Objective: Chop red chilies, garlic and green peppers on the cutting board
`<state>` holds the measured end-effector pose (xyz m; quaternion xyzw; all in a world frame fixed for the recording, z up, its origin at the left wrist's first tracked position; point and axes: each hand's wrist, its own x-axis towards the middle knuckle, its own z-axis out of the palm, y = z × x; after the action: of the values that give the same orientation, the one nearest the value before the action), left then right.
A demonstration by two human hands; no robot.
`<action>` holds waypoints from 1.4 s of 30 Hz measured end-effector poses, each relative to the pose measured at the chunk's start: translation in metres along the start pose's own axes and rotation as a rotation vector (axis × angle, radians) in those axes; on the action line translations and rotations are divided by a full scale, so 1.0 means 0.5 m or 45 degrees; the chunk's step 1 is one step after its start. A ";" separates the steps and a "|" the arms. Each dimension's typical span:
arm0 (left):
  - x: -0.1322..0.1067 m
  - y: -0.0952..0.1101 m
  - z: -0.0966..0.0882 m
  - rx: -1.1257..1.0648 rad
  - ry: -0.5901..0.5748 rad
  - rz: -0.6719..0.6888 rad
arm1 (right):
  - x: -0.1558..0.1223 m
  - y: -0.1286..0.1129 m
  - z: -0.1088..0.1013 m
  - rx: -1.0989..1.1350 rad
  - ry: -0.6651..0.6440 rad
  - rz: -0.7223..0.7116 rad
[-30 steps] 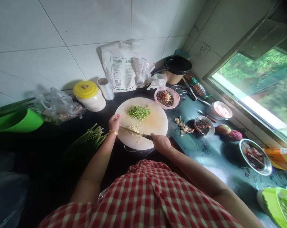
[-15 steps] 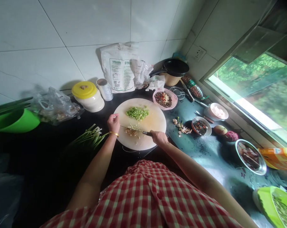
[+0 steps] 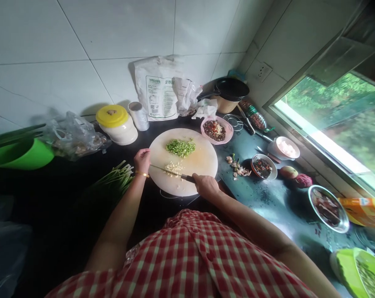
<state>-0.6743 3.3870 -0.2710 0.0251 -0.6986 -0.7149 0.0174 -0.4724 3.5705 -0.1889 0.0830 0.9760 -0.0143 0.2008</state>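
Note:
In my right hand (image 3: 207,186) is the dark handle of a kitchen knife (image 3: 187,178), closed tightly round it. The blade reaches left, low over a round white cutting board (image 3: 202,153), beside finely chopped pale bits (image 3: 174,167) that look like garlic. My left hand (image 3: 142,159) is at the board's left edge near the blade's tip, its fingers curled together; whether anything is between them is hidden. Farther back on the board lies a heap of chopped green scallion (image 3: 180,147). A bunch of whole scallions (image 3: 115,178) rests left of the board.
Behind the board stand a yellow-lidded jar (image 3: 115,124), a plastic-wrap roll (image 3: 138,116) and a pink bowl (image 3: 216,130). At right are garlic peelings (image 3: 238,167), a small bowl (image 3: 263,167) and a steel bowl (image 3: 328,208). A green container (image 3: 20,154) stands far left.
My left hand has drawn slightly left, away from the pale bits. The knife has shifted left and toward me, its blade now at the near side of the pale bits.

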 end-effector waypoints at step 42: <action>0.020 0.011 0.064 0.131 0.121 0.004 | 0.082 0.067 -0.040 -0.009 0.000 0.040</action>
<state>-0.6863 3.4182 -0.2647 0.0587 -0.7329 -0.6759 0.0503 -0.5115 3.6113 -0.1866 0.0977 0.9747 -0.0076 0.2011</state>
